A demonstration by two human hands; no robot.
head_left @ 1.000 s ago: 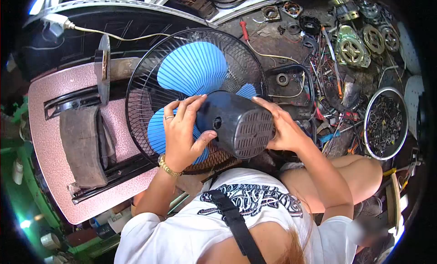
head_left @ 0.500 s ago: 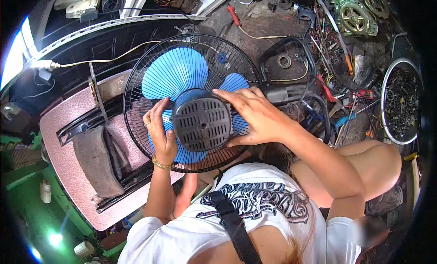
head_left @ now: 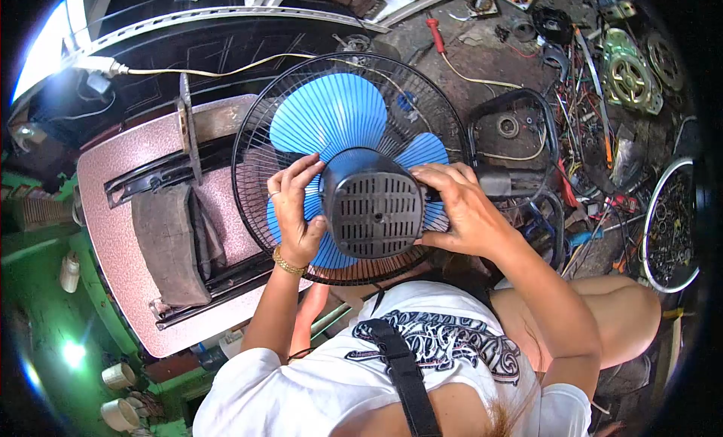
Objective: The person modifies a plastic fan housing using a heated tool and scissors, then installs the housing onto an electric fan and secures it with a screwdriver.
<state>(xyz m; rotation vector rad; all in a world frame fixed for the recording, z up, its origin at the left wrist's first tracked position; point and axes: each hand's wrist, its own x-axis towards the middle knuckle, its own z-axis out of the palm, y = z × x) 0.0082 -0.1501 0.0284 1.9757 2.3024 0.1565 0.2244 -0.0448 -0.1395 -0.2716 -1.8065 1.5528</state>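
Observation:
In the head view an electric fan lies before me with the back of its motor facing up. Its black slotted motor cover (head_left: 376, 218) sits over blue blades (head_left: 328, 114), which show through the black wire guard (head_left: 235, 152). My left hand (head_left: 296, 211) grips the left side of the cover, thumb near its lower left edge. On the opposite side, my right hand (head_left: 465, 211) holds the cover between thumb and fingers. Both hands are closed about the housing; some fingertips are hidden behind it.
A pink board (head_left: 113, 188) with black rails and a dark cloth (head_left: 169, 249) lies left. Black tubing (head_left: 553, 128) stands right of the guard. Beyond are a red-handled tool (head_left: 435, 36), loose wires, metal fan parts (head_left: 631, 74) and a basin (head_left: 649, 233) of small hardware.
The view has shifted, so the fan and both hands appear farther right. The cover is tilted slightly differently in view. Both hands keep their hold on it.

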